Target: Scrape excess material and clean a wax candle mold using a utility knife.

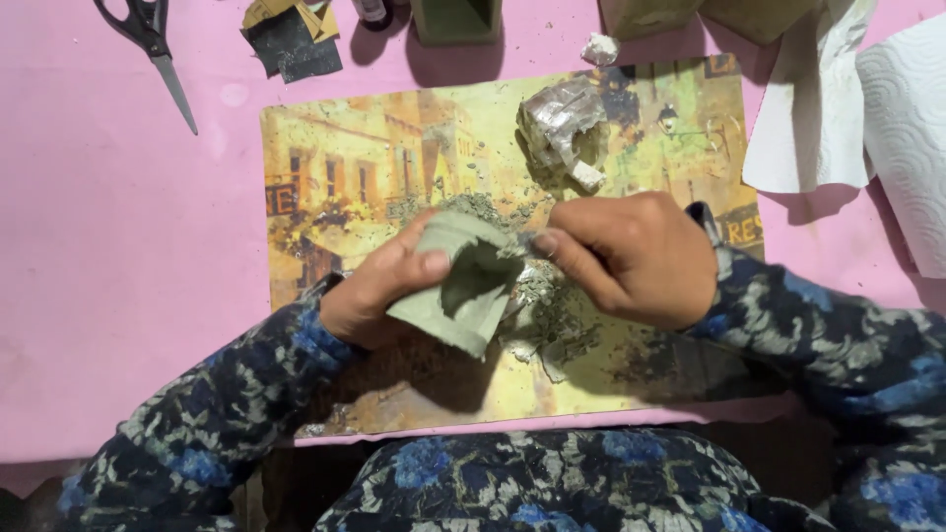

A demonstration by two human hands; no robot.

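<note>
My left hand (379, 291) grips a grey-green clay piece (463, 281), a hollow block tilted over a printed yellow placemat (345, 167). My right hand (631, 258) is closed around a small tool whose tip touches the clay's upper edge; the tool itself is mostly hidden by the fingers. Grey-green crumbs and shavings (547, 315) lie on the mat below and behind the clay. Both sleeves are dark with a blue floral print.
A lump wrapped in clear plastic (564, 128) lies on the mat's upper part. Scissors (148, 44) and dark sandpaper scraps (291, 39) lie at the top left on the pink table cover (118, 246). Paper towels (867, 108) sit at the right. Green blocks (455, 20) stand at the top edge.
</note>
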